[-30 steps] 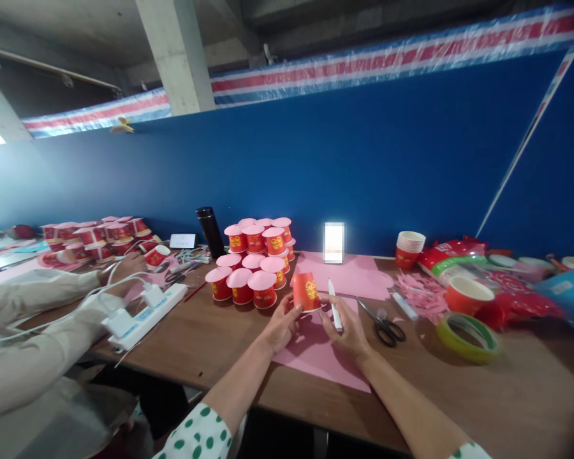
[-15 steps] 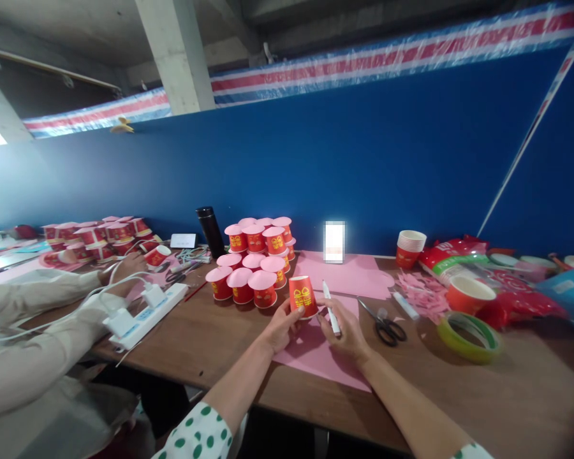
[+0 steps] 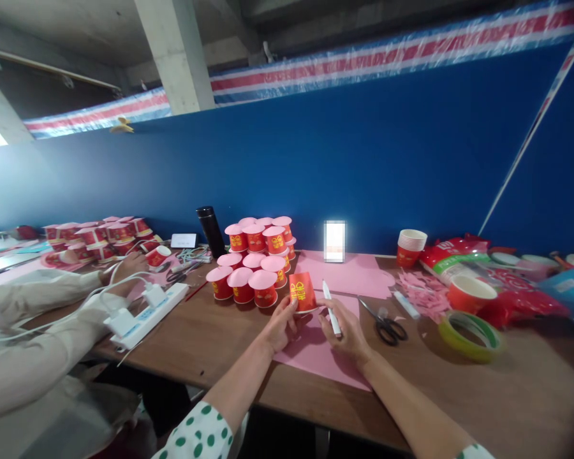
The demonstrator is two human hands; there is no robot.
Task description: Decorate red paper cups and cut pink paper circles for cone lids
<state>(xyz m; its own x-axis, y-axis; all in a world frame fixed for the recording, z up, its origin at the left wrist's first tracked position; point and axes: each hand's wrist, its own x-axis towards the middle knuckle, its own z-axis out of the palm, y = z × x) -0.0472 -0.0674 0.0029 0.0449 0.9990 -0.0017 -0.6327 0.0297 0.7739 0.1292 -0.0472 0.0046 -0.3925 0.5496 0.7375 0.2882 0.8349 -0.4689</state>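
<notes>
My left hand (image 3: 281, 326) grips a red paper cup (image 3: 304, 290) with yellow characters, held upside down above the table. In my right hand (image 3: 345, 331) is a white marker pen (image 3: 331, 309), its tip pointing up and away; the fingertips of this hand are at the cup's right side. Pink paper sheets (image 3: 325, 354) lie beneath both hands. Just left of the cup stands a stack of upturned red cups topped with pink paper discs (image 3: 240, 278). To the right of my right hand rest scissors (image 3: 387, 328) with black handles.
Yellow-green tape (image 3: 471, 336), a red cup (image 3: 471, 293), pink scraps (image 3: 423, 294) and stacked cups (image 3: 410, 247) occupy the right. A black bottle (image 3: 210, 231) and a power strip (image 3: 148, 315) with cables stand left, beside another person's sleeves (image 3: 43, 344). A bright phone-like rectangle (image 3: 335, 241) stands behind.
The cup has turned in my left hand, so its yellow characters now sit further left, and it is tilted slightly. My right hand and the marker have hardly moved.
</notes>
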